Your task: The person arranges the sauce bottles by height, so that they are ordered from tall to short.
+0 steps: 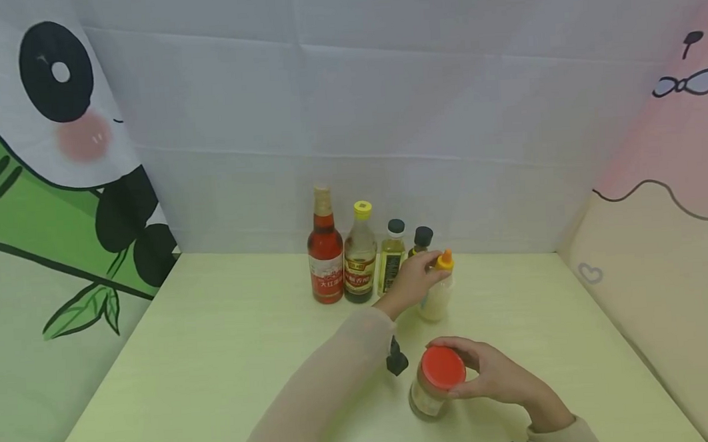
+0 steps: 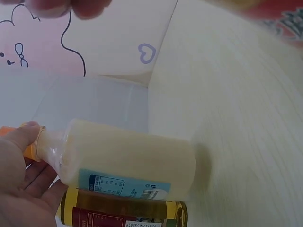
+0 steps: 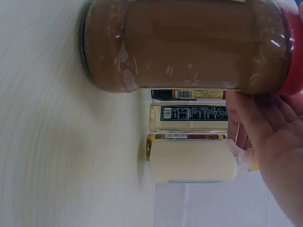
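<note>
In the head view my left hand (image 1: 414, 281) reaches to the back row and grips a squeeze bottle (image 1: 435, 300) by its orange cap. The left wrist view shows the thumb at the cap and the fingers behind the neck. The squeeze bottle has cream-coloured contents and a blue label, and stands upright beside a dark-capped bottle (image 1: 422, 239). Nearer the front, my right hand (image 1: 500, 373) holds a jar (image 1: 426, 394) just under its red lid, thumb and fingers on opposite sides. Brown contents fill this jar (image 3: 184, 45), whose base is at the tabletop.
A tall red bottle (image 1: 326, 266), a yellow-capped bottle (image 1: 360, 264) and a dark-capped bottle of pale yellow liquid (image 1: 392, 259) stand in a row left of my left hand. Behind them hangs a white cloth (image 1: 348, 114). The pale table (image 1: 217, 362) ends at printed side panels.
</note>
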A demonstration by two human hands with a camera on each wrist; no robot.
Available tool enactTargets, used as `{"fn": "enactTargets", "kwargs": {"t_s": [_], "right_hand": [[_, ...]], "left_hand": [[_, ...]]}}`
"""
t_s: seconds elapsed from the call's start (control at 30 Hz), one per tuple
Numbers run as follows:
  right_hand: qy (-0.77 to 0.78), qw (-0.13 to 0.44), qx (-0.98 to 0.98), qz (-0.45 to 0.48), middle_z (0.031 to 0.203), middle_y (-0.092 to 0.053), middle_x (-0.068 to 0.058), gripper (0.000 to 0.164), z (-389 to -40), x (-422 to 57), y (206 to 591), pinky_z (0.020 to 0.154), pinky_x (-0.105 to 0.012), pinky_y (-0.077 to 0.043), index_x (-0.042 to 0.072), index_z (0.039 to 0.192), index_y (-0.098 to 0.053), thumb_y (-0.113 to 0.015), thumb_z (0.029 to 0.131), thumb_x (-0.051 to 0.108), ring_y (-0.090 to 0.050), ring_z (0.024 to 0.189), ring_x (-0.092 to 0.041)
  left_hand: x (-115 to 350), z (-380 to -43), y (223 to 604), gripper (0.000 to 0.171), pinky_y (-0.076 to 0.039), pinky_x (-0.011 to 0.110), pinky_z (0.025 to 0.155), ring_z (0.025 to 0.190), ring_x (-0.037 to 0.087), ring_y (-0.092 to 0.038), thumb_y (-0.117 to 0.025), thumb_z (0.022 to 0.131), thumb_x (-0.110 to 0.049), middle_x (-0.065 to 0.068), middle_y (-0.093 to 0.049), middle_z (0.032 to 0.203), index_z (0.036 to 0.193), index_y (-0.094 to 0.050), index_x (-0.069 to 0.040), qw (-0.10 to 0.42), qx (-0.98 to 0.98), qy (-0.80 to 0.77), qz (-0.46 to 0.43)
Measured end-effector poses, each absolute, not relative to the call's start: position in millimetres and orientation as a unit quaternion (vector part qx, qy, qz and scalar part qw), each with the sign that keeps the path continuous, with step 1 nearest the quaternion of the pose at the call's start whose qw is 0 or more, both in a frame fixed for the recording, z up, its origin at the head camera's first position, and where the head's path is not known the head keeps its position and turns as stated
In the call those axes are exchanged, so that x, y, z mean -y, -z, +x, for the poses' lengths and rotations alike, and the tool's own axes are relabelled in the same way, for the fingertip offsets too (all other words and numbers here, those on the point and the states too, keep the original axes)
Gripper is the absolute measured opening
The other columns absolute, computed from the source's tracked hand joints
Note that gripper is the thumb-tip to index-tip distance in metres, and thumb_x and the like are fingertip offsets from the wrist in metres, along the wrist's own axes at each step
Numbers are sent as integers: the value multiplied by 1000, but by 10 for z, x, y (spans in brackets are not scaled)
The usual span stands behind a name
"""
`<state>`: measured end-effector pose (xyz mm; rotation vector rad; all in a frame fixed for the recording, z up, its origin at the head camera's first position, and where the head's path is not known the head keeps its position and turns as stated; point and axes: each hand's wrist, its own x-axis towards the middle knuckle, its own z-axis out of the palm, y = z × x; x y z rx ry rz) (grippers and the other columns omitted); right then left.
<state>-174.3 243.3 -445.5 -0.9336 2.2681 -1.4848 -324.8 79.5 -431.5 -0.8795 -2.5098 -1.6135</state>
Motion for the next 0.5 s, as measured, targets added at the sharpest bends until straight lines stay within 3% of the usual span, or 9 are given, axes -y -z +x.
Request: {"fn": "enactTargets", "kwargs": {"t_s": [0.5], "right_hand": [[522,121,-776,-333,134,-55,-13,62,-1733,-2437,4492,102,-25,-38,-2,139,-47,-75,84,2,-50,124,-12]], "left_hand": [[-955,-3377,4344,40,-46,28,96,117,19,-56,-66,95,-18,8,-60,128,132,-59,-4,48,830,486,-269]]}}
